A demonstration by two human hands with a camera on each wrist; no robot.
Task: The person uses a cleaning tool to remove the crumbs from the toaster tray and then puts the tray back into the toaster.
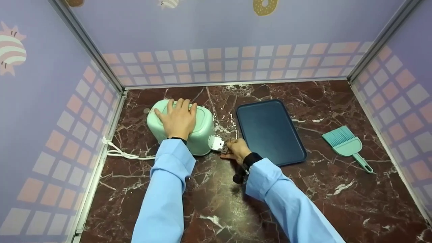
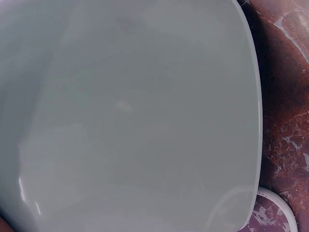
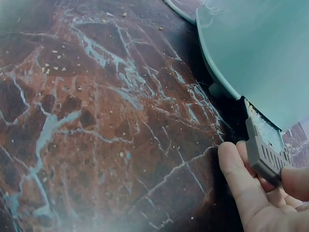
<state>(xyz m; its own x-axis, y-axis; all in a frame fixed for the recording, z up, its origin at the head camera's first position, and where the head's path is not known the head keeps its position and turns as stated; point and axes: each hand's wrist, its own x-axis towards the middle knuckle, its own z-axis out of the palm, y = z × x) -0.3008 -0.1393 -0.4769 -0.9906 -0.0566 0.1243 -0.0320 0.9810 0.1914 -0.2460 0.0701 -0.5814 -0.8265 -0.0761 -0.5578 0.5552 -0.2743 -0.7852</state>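
Observation:
A mint-green toaster (image 1: 202, 135) stands at the left, a broad panel with a rounded outline facing up. My left hand (image 1: 180, 119) rests on that panel with its fingers spread. From the toaster's right end juts a pale crumb tray (image 1: 217, 143) with a ribbed grey-brown handle (image 3: 270, 157). My right hand (image 1: 238, 150) pinches this handle between thumb and fingers. The toaster's smooth side (image 2: 145, 116) fills most of the left wrist view, where barely any of the left hand shows. How much of the crumb tray remains inside is hidden.
Small crumbs (image 3: 55, 67) are scattered on the dark red marbled surface (image 1: 216, 195). A navy tray (image 1: 271, 131) lies right of the hands, and a green brush (image 1: 347, 145) farther right. The toaster's white cord (image 1: 123, 154) reaches the left wall. Walls enclose three sides.

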